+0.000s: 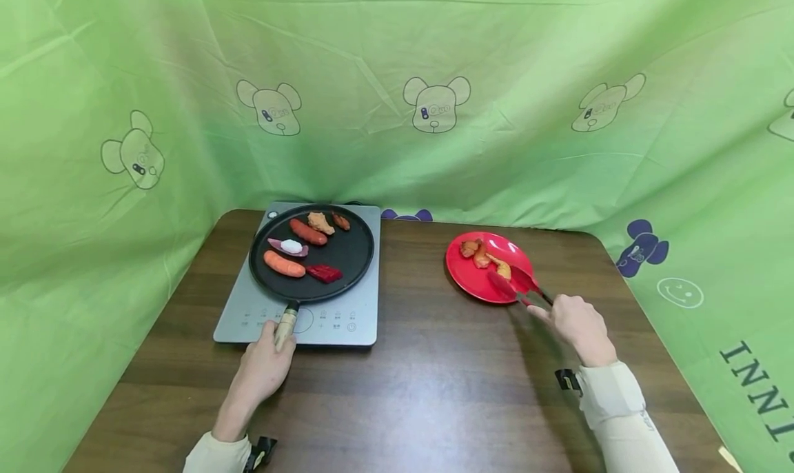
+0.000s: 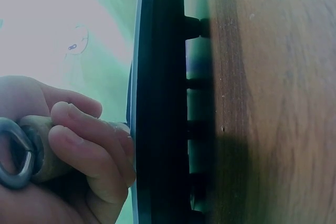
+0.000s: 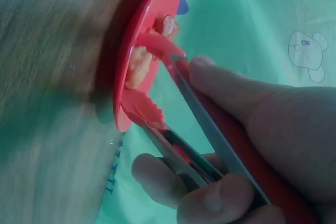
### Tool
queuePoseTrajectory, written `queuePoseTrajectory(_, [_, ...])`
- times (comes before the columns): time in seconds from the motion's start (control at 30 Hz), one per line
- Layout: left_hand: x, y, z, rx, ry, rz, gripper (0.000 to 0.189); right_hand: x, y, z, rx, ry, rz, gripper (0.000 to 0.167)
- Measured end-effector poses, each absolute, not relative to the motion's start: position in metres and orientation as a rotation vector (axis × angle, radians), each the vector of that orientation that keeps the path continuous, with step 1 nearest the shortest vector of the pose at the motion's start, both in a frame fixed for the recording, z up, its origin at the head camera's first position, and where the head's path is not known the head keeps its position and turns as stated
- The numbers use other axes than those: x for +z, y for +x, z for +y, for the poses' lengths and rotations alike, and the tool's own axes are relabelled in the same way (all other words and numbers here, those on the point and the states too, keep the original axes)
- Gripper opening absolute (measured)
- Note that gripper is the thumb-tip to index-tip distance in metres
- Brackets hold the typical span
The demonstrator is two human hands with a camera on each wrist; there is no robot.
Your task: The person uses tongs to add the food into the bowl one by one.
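Note:
My left hand (image 1: pixel 265 366) grips the pale handle (image 1: pixel 287 326) of a black round flat pan (image 1: pixel 350 256). In the left wrist view the fingers (image 2: pixel 89 148) curl round the handle, whose end carries a metal ring (image 2: pixel 16 153). My right hand (image 1: pixel 579 325) holds red-tipped tongs (image 3: pixel 202 116) with their arms spread. Their tips lie over a red plate (image 1: pixel 465 278), one on each side of a yellowish piece of chicken wing (image 1: pixel 501 267). Farther back on the plate lie browner pieces of food (image 1: pixel 480 254).
The pan stands on a silver induction cooker (image 1: pixel 366 318). On it lie an orange sausage (image 1: pixel 284 263), a red sausage (image 1: pixel 308 232), a dark red meat piece (image 1: pixel 324 273) and several other foods. A green printed curtain (image 1: pixel 496 163) borders the brown wooden table (image 1: pixel 422 376).

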State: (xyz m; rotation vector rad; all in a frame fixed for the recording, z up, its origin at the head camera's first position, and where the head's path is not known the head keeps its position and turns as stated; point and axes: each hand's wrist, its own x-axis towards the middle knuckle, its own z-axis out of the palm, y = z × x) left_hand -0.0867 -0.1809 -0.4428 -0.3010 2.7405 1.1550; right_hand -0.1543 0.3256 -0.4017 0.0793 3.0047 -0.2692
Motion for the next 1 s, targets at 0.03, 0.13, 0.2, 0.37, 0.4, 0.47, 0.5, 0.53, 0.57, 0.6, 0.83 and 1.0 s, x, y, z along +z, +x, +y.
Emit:
queuePoseTrajectory(0.03, [-0.443,-0.087,-0.181,1.155,-0.305,2.738,0.039,-0.403,-0.154,0.326,-0.274,0.087,3.008,0.063])
queuePoseTrajectory(0.13, [-0.443,-0.086,-0.181,1.150,-0.312,2.732,0.040,-0.407,-0.154,0.329,-0.293,0.111,3.033,0.060])
queuePoseTrajectory(0.2, [-0.443,-0.086,-0.181,1.146,-0.312,2.736,0.040,-0.409,-0.155,0.331,-0.310,0.131,3.049,0.060])
queuePoseTrajectory(0.37, [-0.443,-0.086,-0.182,1.141,-0.306,2.750,0.039,-0.412,-0.158,0.334,-0.323,0.134,3.084,0.063])
queuePoseTrajectory(0.4, [-0.443,-0.087,-0.182,1.141,-0.307,2.749,0.039,-0.413,-0.158,0.335,-0.327,0.136,3.083,0.063])
queuePoseTrajectory(0.47, [-0.443,-0.087,-0.181,1.142,-0.309,2.746,0.039,-0.414,-0.158,0.335,-0.338,0.144,3.071,0.063])
queuePoseTrajectory(0.5, [-0.443,-0.087,-0.181,1.142,-0.310,2.746,0.040,-0.414,-0.159,0.336,-0.345,0.147,3.067,0.063])
queuePoseTrajectory(0.53, [-0.443,-0.087,-0.181,1.144,-0.310,2.745,0.040,-0.415,-0.159,0.336,-0.350,0.150,3.065,0.062])
queuePoseTrajectory(0.57, [-0.443,-0.087,-0.181,1.144,-0.308,2.746,0.040,-0.416,-0.159,0.336,-0.356,0.154,3.063,0.061])
queuePoseTrajectory(0.6, [-0.444,-0.087,-0.181,1.143,-0.306,2.747,0.040,-0.417,-0.158,0.336,-0.358,0.155,3.068,0.060])
queuePoseTrajectory(0.83, [-0.445,-0.088,-0.181,1.152,-0.292,2.751,0.039,-0.420,-0.159,0.339,-0.385,0.159,3.107,0.064])
queuePoseTrajectory(1.0, [-0.445,-0.089,-0.182,1.155,-0.295,2.742,0.039,-0.420,-0.159,0.338,-0.410,0.137,3.158,0.059])
